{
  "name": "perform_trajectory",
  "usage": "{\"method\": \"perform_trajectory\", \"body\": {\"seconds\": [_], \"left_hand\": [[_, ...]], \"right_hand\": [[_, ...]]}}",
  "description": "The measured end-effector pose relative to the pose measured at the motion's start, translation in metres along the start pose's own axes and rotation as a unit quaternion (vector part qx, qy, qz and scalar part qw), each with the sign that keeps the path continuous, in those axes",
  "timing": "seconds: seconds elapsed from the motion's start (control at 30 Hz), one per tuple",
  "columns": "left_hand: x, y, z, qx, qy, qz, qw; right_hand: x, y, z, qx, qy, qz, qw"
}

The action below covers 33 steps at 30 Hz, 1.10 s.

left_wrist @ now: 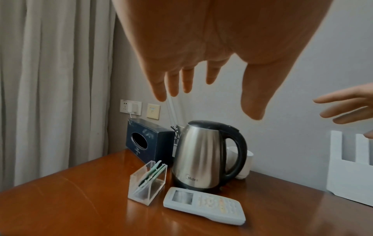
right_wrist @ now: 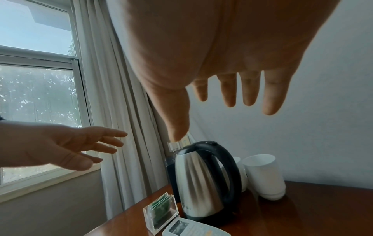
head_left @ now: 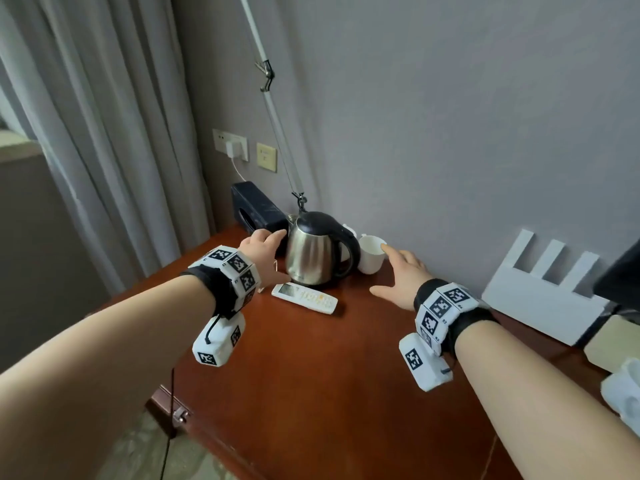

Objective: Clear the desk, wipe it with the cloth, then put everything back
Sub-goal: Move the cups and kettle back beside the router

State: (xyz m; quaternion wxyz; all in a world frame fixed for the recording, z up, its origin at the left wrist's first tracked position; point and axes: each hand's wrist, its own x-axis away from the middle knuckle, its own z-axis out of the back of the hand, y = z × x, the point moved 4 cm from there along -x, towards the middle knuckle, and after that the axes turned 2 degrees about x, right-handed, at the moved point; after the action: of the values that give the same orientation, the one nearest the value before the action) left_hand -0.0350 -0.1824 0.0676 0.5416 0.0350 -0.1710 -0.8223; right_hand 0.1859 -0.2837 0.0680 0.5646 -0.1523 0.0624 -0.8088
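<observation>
A steel kettle (head_left: 317, 252) (left_wrist: 203, 157) (right_wrist: 203, 180) with a black lid and handle stands at the back of the brown desk (head_left: 329, 375). In front of it lies a white remote (head_left: 304, 297) (left_wrist: 203, 205). A clear holder with green sachets (left_wrist: 148, 182) (right_wrist: 161, 210) stands left of the remote. White cups (head_left: 371, 253) (right_wrist: 264, 175) sit right of the kettle. My left hand (head_left: 261, 247) (left_wrist: 201, 89) hovers open above the kettle's left side. My right hand (head_left: 398, 275) (right_wrist: 218, 111) hangs open near the cups, holding nothing. No cloth is in view.
A dark tissue box (head_left: 254, 206) (left_wrist: 147, 142) stands behind the kettle against the wall. A white notched board (head_left: 550, 285) leans on the wall at the right. Curtains (head_left: 93, 133) hang left of the desk. Wall sockets (head_left: 230, 144) hold a plugged charger.
</observation>
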Motion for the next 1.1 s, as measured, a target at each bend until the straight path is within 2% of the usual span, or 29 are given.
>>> {"method": "perform_trajectory", "body": {"seconds": [0.13,0.27,0.63,0.77,1.1], "left_hand": [[-0.026,-0.01,0.007,0.007,-0.005,0.003,1.0],[-0.067,-0.02,0.012,0.008,-0.013,-0.022,1.0],[-0.22,-0.03,0.0,-0.084,-0.105,-0.156,0.979],[-0.241,-0.024,-0.014,-0.112,-0.145,-0.202,0.962],[-0.257,-0.016,-0.024,-0.126,-0.153,-0.246,0.949]], "right_hand": [[-0.02,-0.002,0.001,0.002,-0.002,-0.011,1.0],[-0.054,-0.01,-0.005,0.004,-0.016,-0.037,0.999],[-0.173,-0.045,-0.033,-0.046,-0.027,-0.1,0.994],[-0.19,-0.042,-0.042,-0.052,-0.057,-0.115,0.99],[-0.199,-0.043,-0.044,-0.066,-0.04,-0.107,0.991]]}}
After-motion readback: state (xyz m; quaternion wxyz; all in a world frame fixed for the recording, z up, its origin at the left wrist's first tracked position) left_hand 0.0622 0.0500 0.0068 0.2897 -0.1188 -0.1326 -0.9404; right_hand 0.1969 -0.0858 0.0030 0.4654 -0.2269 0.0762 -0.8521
